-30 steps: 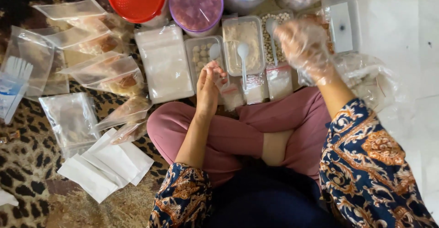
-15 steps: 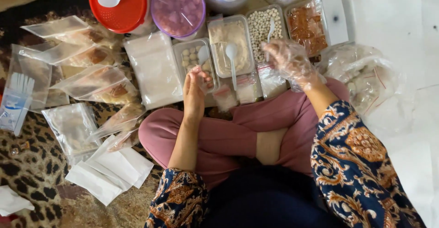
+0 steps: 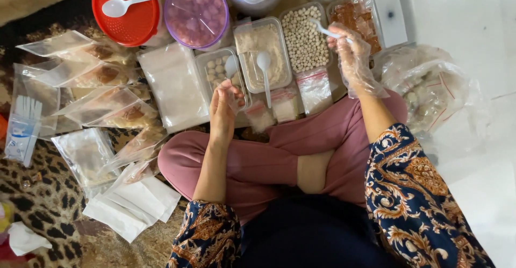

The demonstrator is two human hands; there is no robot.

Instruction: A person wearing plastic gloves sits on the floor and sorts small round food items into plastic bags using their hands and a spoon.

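A white spoon [image 3: 327, 31] is clamped in the gloved right hand [image 3: 352, 58] over the tub of pale beans [image 3: 305, 38]; a small clear bag [image 3: 235, 92] is pinched by the left hand [image 3: 223, 112]. Several filled bags [image 3: 102, 93] lie finished on the floor; flat ones [image 3: 134, 203] remain unfilled.

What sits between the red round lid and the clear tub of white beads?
Head view: the purple-rimmed round tub lies between the red round lid and the clear bead tub.
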